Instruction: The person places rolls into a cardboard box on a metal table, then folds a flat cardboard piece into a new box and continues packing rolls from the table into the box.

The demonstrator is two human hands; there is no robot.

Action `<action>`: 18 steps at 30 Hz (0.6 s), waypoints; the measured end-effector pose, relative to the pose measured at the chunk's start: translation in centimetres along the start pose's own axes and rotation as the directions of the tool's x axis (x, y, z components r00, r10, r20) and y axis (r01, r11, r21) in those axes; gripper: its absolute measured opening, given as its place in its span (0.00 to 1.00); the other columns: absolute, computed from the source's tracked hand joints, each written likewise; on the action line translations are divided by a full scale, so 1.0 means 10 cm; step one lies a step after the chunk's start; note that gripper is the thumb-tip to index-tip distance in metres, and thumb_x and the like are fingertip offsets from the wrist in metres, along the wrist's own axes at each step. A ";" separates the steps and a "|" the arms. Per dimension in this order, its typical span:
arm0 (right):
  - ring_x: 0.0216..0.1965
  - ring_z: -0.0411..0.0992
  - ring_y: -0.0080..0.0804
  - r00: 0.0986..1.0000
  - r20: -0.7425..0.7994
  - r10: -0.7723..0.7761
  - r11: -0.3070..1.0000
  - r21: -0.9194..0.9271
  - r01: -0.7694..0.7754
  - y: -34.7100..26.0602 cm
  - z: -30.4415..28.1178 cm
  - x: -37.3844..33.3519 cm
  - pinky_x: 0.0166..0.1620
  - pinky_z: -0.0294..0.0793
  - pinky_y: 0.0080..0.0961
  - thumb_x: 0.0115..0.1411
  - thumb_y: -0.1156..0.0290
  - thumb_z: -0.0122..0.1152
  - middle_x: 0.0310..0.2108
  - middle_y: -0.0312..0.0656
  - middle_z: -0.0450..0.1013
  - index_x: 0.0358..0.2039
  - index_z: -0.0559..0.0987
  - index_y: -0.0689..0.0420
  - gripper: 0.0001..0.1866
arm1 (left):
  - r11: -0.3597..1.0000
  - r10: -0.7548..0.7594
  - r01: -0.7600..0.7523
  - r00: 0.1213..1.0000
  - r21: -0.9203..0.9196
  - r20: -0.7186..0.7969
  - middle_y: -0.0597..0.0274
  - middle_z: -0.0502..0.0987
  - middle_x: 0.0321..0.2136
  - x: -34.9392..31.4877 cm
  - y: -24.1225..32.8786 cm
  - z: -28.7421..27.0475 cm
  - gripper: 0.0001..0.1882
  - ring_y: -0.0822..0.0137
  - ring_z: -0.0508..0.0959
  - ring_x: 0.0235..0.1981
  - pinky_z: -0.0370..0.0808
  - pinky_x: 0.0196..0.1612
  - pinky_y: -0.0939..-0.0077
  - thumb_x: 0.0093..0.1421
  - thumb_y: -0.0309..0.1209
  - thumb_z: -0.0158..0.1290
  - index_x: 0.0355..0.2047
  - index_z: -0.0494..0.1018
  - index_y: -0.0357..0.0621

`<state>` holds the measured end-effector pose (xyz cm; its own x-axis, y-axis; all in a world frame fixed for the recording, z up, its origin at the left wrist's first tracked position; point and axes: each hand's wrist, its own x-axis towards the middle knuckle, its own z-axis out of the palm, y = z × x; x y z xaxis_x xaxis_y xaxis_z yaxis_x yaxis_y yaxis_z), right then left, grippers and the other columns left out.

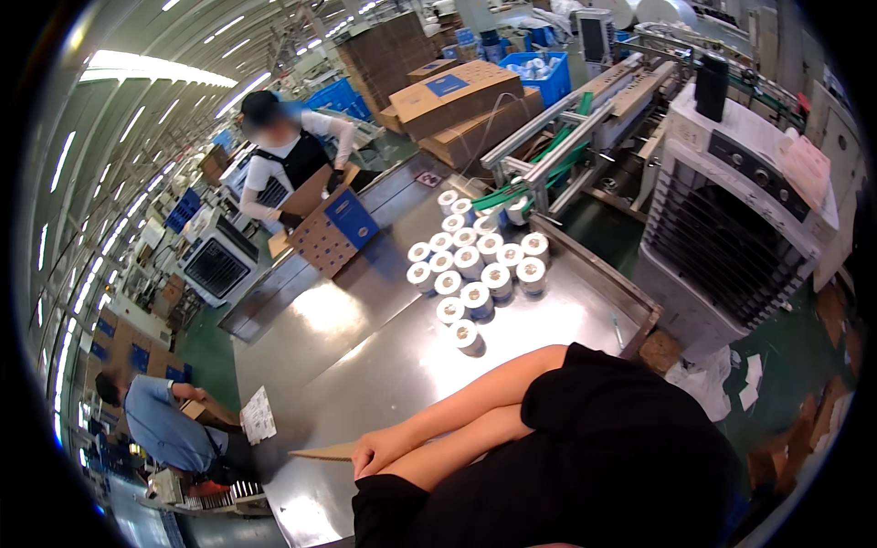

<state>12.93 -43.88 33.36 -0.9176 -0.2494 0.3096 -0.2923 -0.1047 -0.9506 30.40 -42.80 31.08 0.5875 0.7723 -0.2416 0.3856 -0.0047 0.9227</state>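
My forearms lie crossed in front of me, one over the other. My right hand (376, 449) is at the left end of the upper forearm, its fingers curled and closed close to my left arm (448, 457). What they hold, if anything, is hidden. A thin brown cardboard piece (322, 453) sticks out to the left beside this hand; I cannot tell whether the fingers grip it. My left hand is hidden behind my right arm and black sleeve (571, 393). Beyond my arms, several white rolls (476, 297) stand grouped on the metal table (365, 365).
Across the table a co-worker (297, 151) handles an open carton (333, 228). Another person (169, 420) holds a box at the left. A white sheet (258, 416) lies at the table's left edge. Right of it stand a conveyor (566, 137) and an air cooler (731, 219).
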 end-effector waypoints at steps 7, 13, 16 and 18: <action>0.34 0.69 0.24 0.977 0.119 0.177 0.983 -0.072 -0.169 0.00 0.01 0.11 0.40 0.68 0.22 0.60 0.61 0.54 0.30 0.38 0.74 0.34 0.78 0.62 0.15 | 0.998 0.059 -0.059 0.998 0.029 0.009 0.49 0.76 0.32 0.08 0.06 0.01 0.13 0.55 0.76 0.35 0.72 0.39 0.66 0.51 0.23 0.48 0.38 0.74 0.36; 0.27 0.69 0.30 0.976 0.112 0.186 0.966 -0.204 -0.161 -0.06 0.01 0.18 0.33 0.67 0.29 0.60 0.66 0.46 0.24 0.39 0.72 0.31 0.74 0.62 0.13 | 0.996 0.080 -0.080 0.997 0.042 -0.008 0.49 0.76 0.32 0.02 0.10 -0.03 0.13 0.55 0.76 0.35 0.72 0.39 0.66 0.51 0.24 0.48 0.38 0.74 0.36; 0.28 0.69 0.38 0.999 0.026 0.042 0.905 -0.425 -0.027 -0.16 0.19 0.09 0.34 0.67 0.32 0.62 0.64 0.44 0.25 0.44 0.72 0.31 0.72 0.62 0.14 | 0.996 0.082 -0.081 0.996 0.044 -0.028 0.49 0.76 0.32 0.00 0.12 -0.04 0.13 0.55 0.76 0.35 0.72 0.39 0.66 0.51 0.24 0.48 0.38 0.74 0.36; 0.30 0.69 0.43 0.997 0.019 0.074 0.884 -0.463 -0.056 -0.16 0.27 0.05 0.35 0.66 0.33 0.62 0.62 0.44 0.26 0.47 0.71 0.30 0.71 0.62 0.15 | 0.996 0.076 -0.075 0.997 0.046 -0.021 0.49 0.76 0.32 -0.01 0.12 0.02 0.12 0.55 0.76 0.35 0.72 0.39 0.66 0.51 0.24 0.48 0.38 0.74 0.36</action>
<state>13.68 -46.46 35.11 -0.9313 -0.2748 0.2392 -0.3316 0.3675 -0.8689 30.98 -43.02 32.12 0.6001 0.7828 -0.1645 0.3730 -0.0919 0.9233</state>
